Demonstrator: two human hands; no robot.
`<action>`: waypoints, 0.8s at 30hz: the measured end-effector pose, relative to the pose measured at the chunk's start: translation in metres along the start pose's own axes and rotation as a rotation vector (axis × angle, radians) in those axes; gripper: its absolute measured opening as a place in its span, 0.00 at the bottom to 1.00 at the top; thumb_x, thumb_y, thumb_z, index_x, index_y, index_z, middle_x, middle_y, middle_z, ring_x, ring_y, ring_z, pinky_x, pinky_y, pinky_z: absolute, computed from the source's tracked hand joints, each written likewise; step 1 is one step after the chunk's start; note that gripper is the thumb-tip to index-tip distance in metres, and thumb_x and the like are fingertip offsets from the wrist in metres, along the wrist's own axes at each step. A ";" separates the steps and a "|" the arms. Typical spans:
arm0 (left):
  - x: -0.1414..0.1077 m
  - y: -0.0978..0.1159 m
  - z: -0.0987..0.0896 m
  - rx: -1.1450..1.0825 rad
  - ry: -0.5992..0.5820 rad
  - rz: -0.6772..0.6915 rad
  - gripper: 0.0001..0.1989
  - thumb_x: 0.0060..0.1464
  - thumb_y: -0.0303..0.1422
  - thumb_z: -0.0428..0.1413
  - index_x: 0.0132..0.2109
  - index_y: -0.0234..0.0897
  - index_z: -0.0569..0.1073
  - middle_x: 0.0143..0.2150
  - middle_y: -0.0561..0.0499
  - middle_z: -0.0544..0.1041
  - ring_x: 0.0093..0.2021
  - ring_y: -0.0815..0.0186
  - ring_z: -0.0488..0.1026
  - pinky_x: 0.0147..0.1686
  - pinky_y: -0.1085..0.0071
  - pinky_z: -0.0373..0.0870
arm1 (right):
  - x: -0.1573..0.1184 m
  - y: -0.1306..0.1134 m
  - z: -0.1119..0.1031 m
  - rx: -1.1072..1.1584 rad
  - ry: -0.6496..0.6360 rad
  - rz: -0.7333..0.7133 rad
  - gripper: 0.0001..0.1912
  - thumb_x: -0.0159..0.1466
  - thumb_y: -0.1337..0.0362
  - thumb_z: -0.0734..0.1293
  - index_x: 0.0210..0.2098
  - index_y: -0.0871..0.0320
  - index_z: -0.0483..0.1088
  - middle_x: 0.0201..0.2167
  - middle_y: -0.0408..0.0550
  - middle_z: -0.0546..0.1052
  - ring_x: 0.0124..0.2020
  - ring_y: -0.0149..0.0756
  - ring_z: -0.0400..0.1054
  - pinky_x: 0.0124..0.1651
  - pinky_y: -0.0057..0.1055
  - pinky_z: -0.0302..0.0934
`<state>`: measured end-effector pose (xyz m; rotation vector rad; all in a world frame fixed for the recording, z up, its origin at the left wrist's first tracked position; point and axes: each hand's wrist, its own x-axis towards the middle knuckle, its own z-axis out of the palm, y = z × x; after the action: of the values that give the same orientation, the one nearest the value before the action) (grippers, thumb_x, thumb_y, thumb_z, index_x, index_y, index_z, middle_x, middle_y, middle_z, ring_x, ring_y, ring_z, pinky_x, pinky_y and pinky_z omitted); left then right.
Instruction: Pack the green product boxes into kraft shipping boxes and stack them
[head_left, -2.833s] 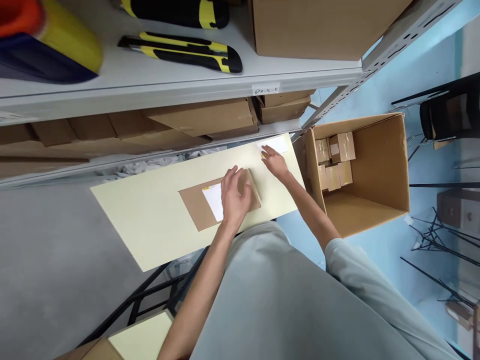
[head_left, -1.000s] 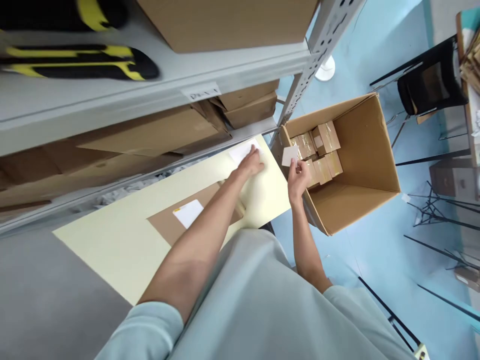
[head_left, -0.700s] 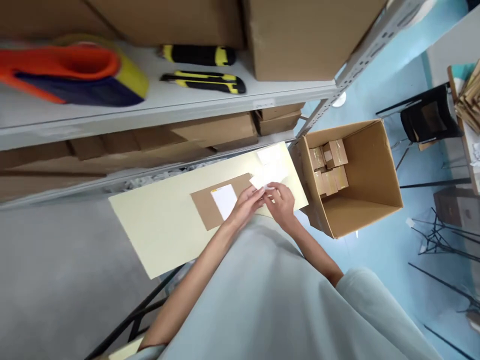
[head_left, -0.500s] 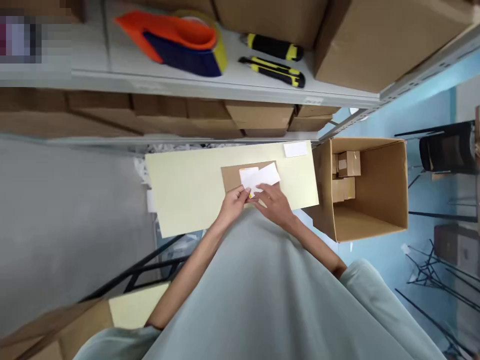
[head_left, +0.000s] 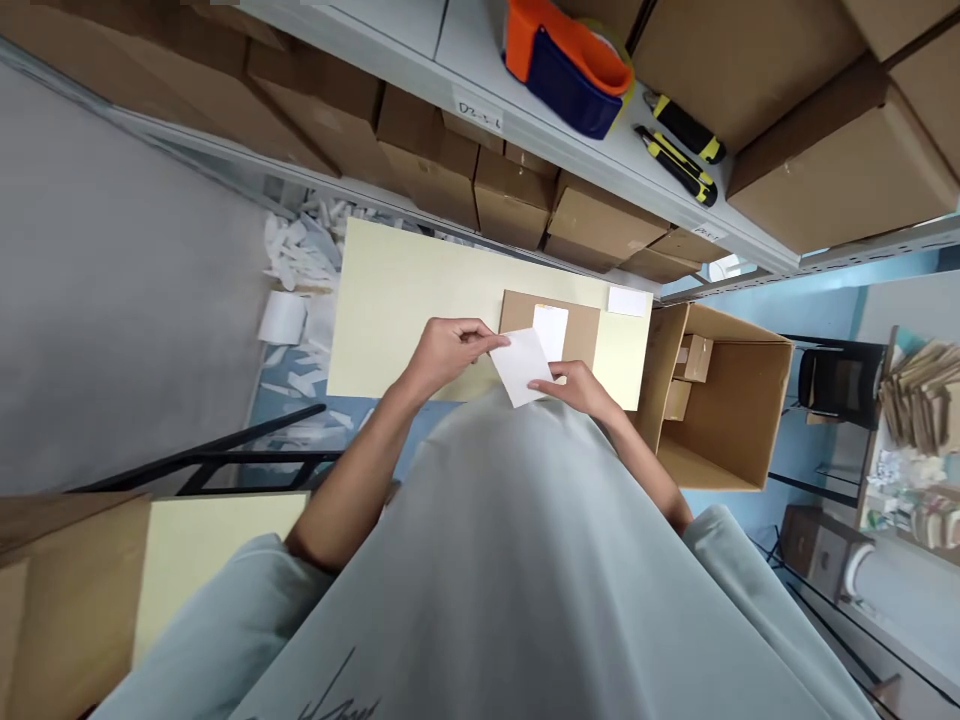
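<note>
A white paper slip point(head_left: 520, 366) is stretched at an angle between my two hands, close to my shirt. My left hand point(head_left: 452, 350) pinches its upper left corner between thumb and fingertips. At its lower right edge, my right hand point(head_left: 576, 388) grips it with the thumb on top. Behind the slip lies a flat brown cardboard box point(head_left: 581, 335), with a white label point(head_left: 551, 330) stuck on its top and partly covered by the slip. The box rests on a pale yellow table point(head_left: 412, 310). Another white slip point(head_left: 627, 301) lies at the table's right end.
An open carton point(head_left: 724, 410) with small boxes inside stands right of the table. Above, a shelf holds an orange-and-blue tape dispenser point(head_left: 570, 70), two utility knives point(head_left: 679, 165) and cartons point(head_left: 847, 160). Paper scraps point(head_left: 300, 250) and a white roll point(head_left: 283, 318) lie at left.
The slip has been lifted off the label and drawn toward my body. My left hand has moved up and left to its corner; the view has turned.
</note>
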<state>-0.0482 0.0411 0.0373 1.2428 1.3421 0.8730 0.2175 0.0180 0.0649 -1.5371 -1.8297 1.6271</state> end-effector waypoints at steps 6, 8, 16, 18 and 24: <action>0.009 0.006 -0.017 -0.085 -0.063 -0.033 0.25 0.48 0.54 0.73 0.23 0.39 0.78 0.18 0.53 0.68 0.20 0.70 0.59 0.22 0.69 0.51 | -0.007 -0.021 0.018 0.170 0.080 0.074 0.30 0.57 0.33 0.80 0.31 0.57 0.84 0.30 0.43 0.82 0.32 0.37 0.73 0.37 0.31 0.66; 0.011 0.008 -0.018 -0.076 -0.067 -0.011 0.25 0.49 0.54 0.73 0.23 0.39 0.78 0.18 0.53 0.69 0.20 0.71 0.59 0.22 0.70 0.51 | -0.010 -0.026 0.021 0.148 0.129 0.085 0.31 0.57 0.32 0.79 0.30 0.57 0.83 0.28 0.42 0.80 0.32 0.37 0.72 0.36 0.31 0.66; 0.014 0.012 -0.022 -0.123 0.139 0.016 0.28 0.59 0.58 0.66 0.25 0.38 0.77 0.24 0.48 0.78 0.25 0.68 0.71 0.29 0.71 0.69 | 0.000 -0.031 0.012 0.174 0.435 0.075 0.34 0.56 0.29 0.78 0.28 0.56 0.80 0.28 0.44 0.79 0.34 0.38 0.72 0.38 0.33 0.67; 0.008 0.013 -0.023 -0.143 0.044 0.003 0.28 0.60 0.59 0.64 0.29 0.38 0.81 0.30 0.45 0.83 0.28 0.67 0.74 0.31 0.70 0.73 | 0.004 -0.032 0.008 0.228 0.544 0.051 0.34 0.56 0.29 0.78 0.32 0.55 0.82 0.32 0.46 0.81 0.36 0.39 0.73 0.40 0.35 0.69; -0.020 0.018 -0.012 -0.235 -0.303 -0.064 0.30 0.53 0.62 0.69 0.45 0.40 0.89 0.45 0.40 0.89 0.35 0.59 0.80 0.34 0.65 0.79 | 0.004 -0.046 0.010 0.292 0.588 0.003 0.32 0.57 0.30 0.79 0.35 0.55 0.83 0.36 0.48 0.84 0.40 0.42 0.76 0.44 0.37 0.71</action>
<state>-0.0587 0.0266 0.0606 1.0930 1.0017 0.7401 0.1841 0.0235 0.0983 -1.6478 -1.2231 1.1946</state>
